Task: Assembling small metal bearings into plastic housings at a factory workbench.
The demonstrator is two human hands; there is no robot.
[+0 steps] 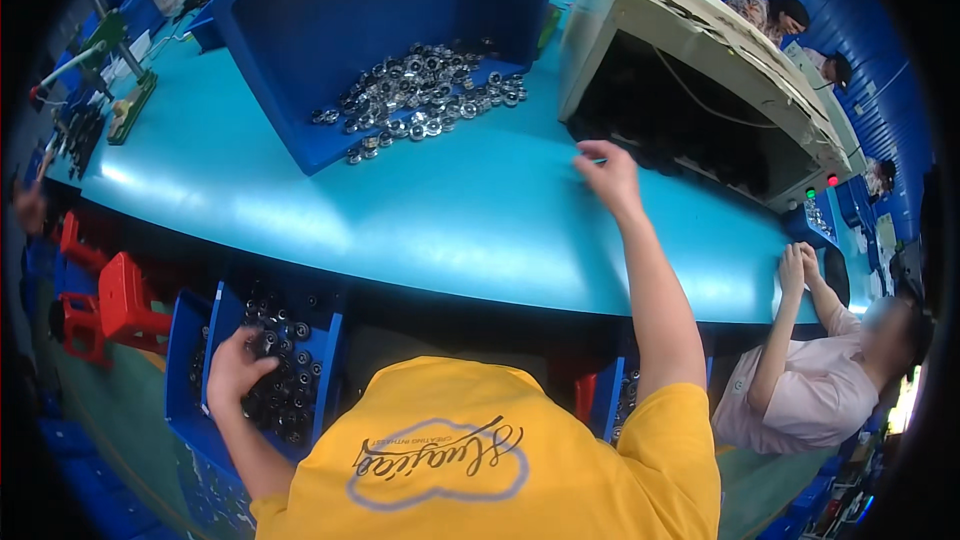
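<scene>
My left hand is at a blue bin below the table's front edge, thumb apart from the curled fingers. Small dark round parts, black with shiny centres, fill the bin and lie against the fingers; no part is plainly gripped. Above the turquoise table my right hand is raised, with a gap between thumb and forefinger and nothing visible in it. It is near the opening of a pale box-like housing. To its left, a tipped blue bin spills clear-and-black round parts onto the table.
A green hand press stands at the far left. Red stools are below it. At the right a co-worker in a pale shirt has both hands at the table edge, close to a small blue bin. Other people sit beyond the housing.
</scene>
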